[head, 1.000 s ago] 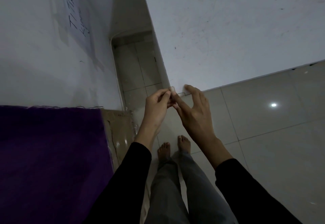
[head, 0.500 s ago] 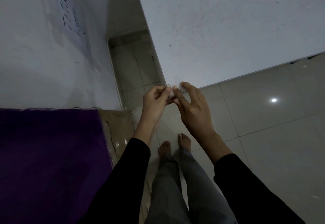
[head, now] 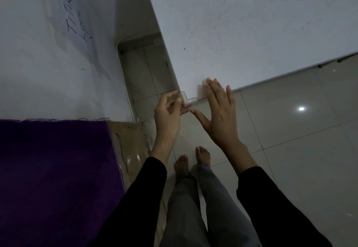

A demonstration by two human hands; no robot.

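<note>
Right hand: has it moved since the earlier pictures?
Yes. The right hand has drawn rightward along the wall's base edge, away from the left hand, which pinches a clear strip.

strip [head: 188, 100] between left hand [head: 167, 116] and right hand [head: 220, 118], cloth [head: 54, 178] further left

Open to the right over tiled floor [head: 290, 169], well apart from anything. Blocked ahead by wall corner [head: 166, 52]; narrow recess [head: 147, 72] between it and left wall [head: 29, 62]. Hemmed on the left by purple cloth [head: 48, 169] and cardboard [head: 129, 140], just beside left hand [head: 167, 114]. Only a slim gap to right hand [head: 220, 116], bridged by a clear strip [head: 187, 100] pinched in left fingers
</note>
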